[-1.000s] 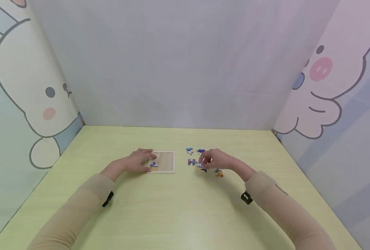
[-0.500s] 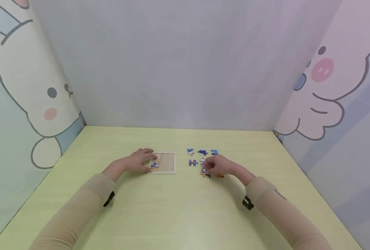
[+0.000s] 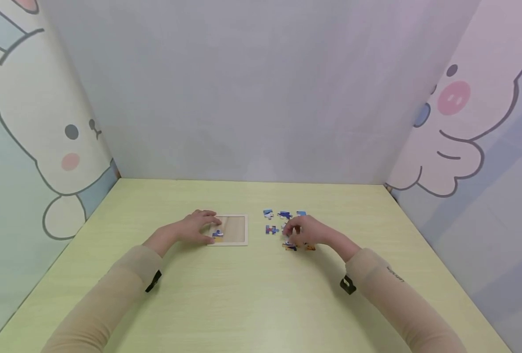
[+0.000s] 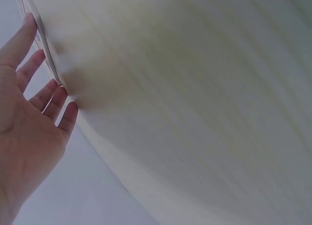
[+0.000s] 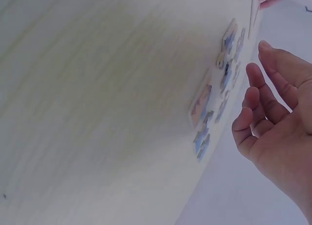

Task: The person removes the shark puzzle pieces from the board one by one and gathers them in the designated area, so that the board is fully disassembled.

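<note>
A shallow wooden puzzle tray (image 3: 246, 230) lies on the table, with a blue-and-yellow jigsaw piece (image 3: 217, 234) in its lower left part. My left hand (image 3: 193, 227) rests on the tray's left side, fingers spread; in the left wrist view its fingertips touch the tray's edge (image 4: 48, 54). Over the loose pieces to the right hovers my right hand (image 3: 308, 231), fingers loosely bent. The right wrist view shows nothing between that hand's thumb and fingers. Below it lies a blue-and-orange jigsaw piece (image 3: 289, 246); the hand partly covers some others.
Several more jigsaw pieces lie around the right hand, among them a blue-and-white one (image 3: 268, 214), a dark blue one (image 3: 285, 214), a red-and-blue one (image 3: 271, 230) and an orange one (image 3: 310, 247). A grey curtain (image 3: 252, 98) hangs behind the table (image 3: 243, 294).
The right hand set a blue-and-orange jigsaw piece down among the loose pieces, let go and lifted slightly. The left hand has stayed on the tray.
</note>
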Available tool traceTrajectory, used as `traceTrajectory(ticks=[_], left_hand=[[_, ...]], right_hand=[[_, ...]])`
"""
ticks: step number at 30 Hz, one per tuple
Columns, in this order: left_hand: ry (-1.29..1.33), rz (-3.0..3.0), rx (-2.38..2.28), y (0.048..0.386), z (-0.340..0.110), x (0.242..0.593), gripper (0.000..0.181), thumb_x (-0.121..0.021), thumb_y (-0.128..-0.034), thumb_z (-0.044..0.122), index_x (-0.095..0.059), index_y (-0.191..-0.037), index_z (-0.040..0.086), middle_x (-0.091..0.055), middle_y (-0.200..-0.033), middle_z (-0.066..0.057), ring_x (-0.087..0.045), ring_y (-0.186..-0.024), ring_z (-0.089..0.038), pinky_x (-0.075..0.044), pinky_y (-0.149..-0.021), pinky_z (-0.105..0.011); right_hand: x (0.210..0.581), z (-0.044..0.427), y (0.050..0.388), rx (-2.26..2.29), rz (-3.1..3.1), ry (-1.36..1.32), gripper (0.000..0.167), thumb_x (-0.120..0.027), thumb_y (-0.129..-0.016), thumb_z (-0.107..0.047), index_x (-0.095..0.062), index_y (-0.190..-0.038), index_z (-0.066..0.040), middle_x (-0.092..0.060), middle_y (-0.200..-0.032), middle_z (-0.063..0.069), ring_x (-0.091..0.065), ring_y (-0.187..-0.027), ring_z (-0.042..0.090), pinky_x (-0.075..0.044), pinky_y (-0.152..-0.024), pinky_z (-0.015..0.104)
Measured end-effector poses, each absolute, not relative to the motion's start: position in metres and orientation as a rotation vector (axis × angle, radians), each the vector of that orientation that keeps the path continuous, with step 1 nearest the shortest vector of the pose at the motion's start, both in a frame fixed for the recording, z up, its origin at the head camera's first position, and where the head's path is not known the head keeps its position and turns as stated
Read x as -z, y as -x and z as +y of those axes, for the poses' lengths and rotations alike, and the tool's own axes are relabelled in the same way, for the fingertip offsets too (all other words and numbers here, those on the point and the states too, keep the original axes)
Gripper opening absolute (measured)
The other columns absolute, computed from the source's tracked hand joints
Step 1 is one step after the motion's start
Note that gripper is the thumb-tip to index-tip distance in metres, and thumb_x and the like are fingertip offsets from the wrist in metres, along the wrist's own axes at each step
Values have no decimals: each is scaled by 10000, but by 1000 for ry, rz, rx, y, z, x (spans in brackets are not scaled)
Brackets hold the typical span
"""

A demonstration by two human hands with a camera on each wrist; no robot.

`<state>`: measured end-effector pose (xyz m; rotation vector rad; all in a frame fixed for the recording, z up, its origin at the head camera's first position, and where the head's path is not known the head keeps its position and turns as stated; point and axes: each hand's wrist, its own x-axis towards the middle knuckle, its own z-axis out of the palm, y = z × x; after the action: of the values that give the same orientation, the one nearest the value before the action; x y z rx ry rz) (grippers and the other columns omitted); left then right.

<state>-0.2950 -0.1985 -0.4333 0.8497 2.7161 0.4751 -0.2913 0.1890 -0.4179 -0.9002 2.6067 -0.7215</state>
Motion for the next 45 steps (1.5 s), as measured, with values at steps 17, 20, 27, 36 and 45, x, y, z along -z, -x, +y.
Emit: traceTrajectory(ticks=[17, 20, 27, 36, 45], left_hand=[[-827, 2689, -489, 296, -203, 433, 616, -689, -840, 402, -482, -1377, 184, -286, -1516, -142, -188, -1383, -446, -188, -1069, -654], [-821, 2690, -479, 297, -204, 434, 628, -711, -821, 395, -484, -1375, 202, -290, -1519, -126, -194, -1387, -433, -203, -1073, -642], [-850, 2696, -481, 298, -205, 436, 648, -718, -813, 399, -480, -1377, 187, -293, -1516, -151, -184, -1381, -472, -180, -1069, -660], [-829, 2678, -497, 298, -204, 435, 708, -718, -808, 423, -431, -1407, 177, -275, -1528, -148, -187, -1394, -428, -173, -1089, -632], [-821, 2678, -490, 296, -203, 434, 712, -707, -817, 426, -433, -1412, 146, -279, -1531, -112, -220, -1387, -381, -191, -1090, -618]], right_hand=[[384, 150, 288, 762, 2612, 995, 173, -677, -869, -136, -680, -1035, -90, -620, -892, -64, -521, -778, 127, -455, -641, 250], [381, 142, 289, 753, 2618, 1007, 188, -679, -869, -141, -678, -1050, -88, -620, -890, -73, -521, -784, 129, -456, -645, 251], [374, 123, 291, 783, 2623, 1020, 183, -686, -867, -166, -675, -1049, -155, -633, -916, -72, -520, -813, 131, -458, -712, 260], [375, 91, 292, 785, 2642, 1076, 221, -690, -863, -165, -669, -1082, -140, -662, -972, 15, -519, -816, 144, -445, -708, 243], [386, 63, 293, 864, 2577, 1095, 318, -705, -849, -121, -643, -1155, -63, -646, -1079, 125, -570, -961, 295, -470, -782, 283]])
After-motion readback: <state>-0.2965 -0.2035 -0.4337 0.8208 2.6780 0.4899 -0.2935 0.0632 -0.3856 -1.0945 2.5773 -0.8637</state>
